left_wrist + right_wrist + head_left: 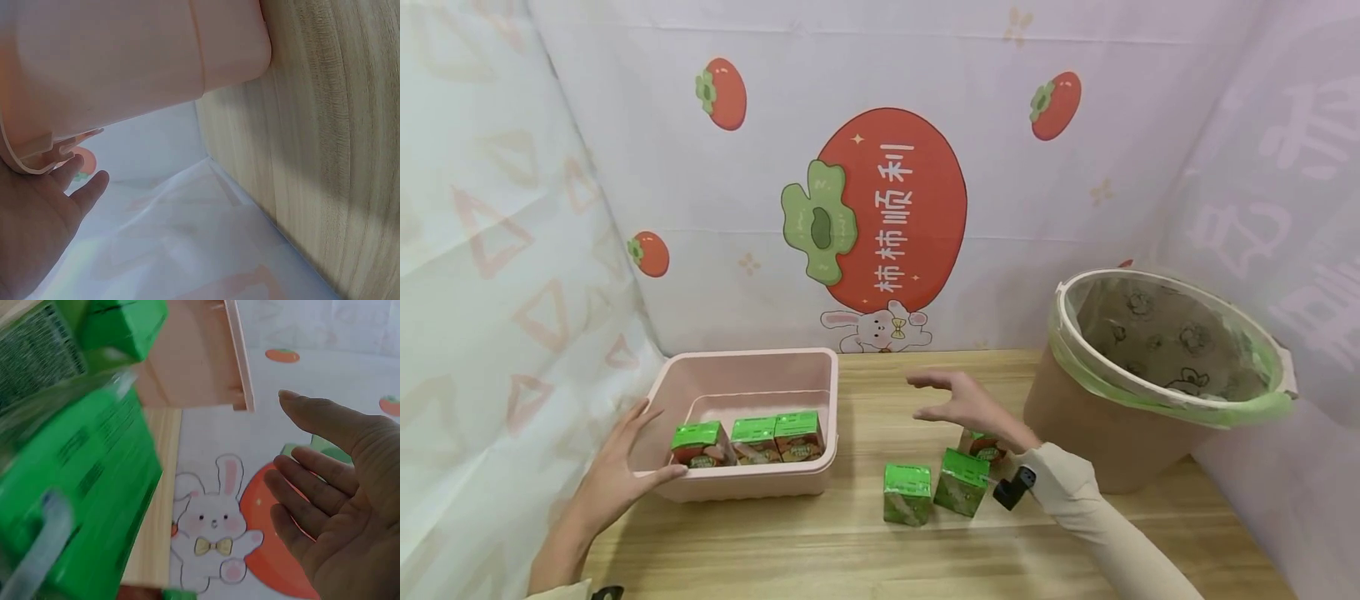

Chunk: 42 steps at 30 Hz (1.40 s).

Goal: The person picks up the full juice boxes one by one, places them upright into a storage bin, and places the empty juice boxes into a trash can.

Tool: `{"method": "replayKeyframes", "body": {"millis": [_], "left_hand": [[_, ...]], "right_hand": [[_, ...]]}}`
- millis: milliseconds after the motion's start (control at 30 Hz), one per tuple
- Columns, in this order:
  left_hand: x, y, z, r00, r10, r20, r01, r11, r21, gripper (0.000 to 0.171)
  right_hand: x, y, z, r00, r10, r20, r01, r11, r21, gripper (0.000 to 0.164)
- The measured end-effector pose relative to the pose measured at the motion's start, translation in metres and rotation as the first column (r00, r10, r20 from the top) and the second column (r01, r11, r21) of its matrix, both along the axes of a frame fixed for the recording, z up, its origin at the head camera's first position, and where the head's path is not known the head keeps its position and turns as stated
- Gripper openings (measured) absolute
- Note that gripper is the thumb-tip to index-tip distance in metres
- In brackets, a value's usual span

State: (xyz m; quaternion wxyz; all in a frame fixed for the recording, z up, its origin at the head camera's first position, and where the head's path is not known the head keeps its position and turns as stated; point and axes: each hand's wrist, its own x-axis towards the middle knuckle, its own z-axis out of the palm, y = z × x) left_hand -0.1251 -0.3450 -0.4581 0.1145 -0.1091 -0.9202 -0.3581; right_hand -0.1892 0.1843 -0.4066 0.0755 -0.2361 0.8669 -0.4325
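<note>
My left hand rests at the left front corner of a pink plastic bin, its thumb along the front rim and its fingers loosely spread. Inside the bin stand three small green-topped drink cartons, the left one a little apart from the other two. Over the table my right hand hovers with fingers parted, holding nothing. Below it are a green carton, a tilted one and a red-sided one partly hidden by my wrist. Cartons loom close in the right wrist view.
A large pink trash can with a green-edged liner stands at the right, beside my right forearm. Printed cloth walls enclose the wooden table at the back and both sides.
</note>
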Motion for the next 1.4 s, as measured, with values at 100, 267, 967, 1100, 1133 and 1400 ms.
{"method": "replayKeyframes", "body": {"millis": [100,267,967,1100,1133,1400], "left_hand": [[0.001,0.000,-0.001,1.000,0.000,-0.004,0.000,1.000,-0.003,0.097],[0.003,0.000,0.000,1.000,0.002,0.007,-0.002,1.000,-0.006,0.098],[0.000,0.001,0.000,1.000,0.006,0.025,-0.006,1.000,0.007,0.098],[-0.001,0.001,-0.001,1.000,0.008,0.018,-0.008,1.000,0.007,0.098],[-0.001,0.001,-0.001,1.000,0.008,0.015,-0.008,1.000,0.005,0.098],[0.000,0.000,-0.002,1.000,0.009,0.015,-0.009,1.000,0.006,0.098]], "right_hand": [[0.004,0.017,-0.005,1.000,-0.008,-0.007,0.008,1.000,-0.008,0.055],[0.011,0.048,-0.019,0.999,-0.041,-0.025,0.041,0.999,-0.012,0.053],[0.031,0.107,-0.068,0.988,-0.150,0.027,0.151,0.986,-0.074,0.054],[0.029,0.109,-0.074,0.988,-0.155,-0.005,0.154,0.984,-0.089,0.048],[0.029,0.109,-0.074,0.987,-0.159,-0.008,0.158,0.984,-0.087,0.047],[0.028,0.107,-0.074,0.985,-0.171,-0.013,0.170,0.982,-0.087,0.040]]}}
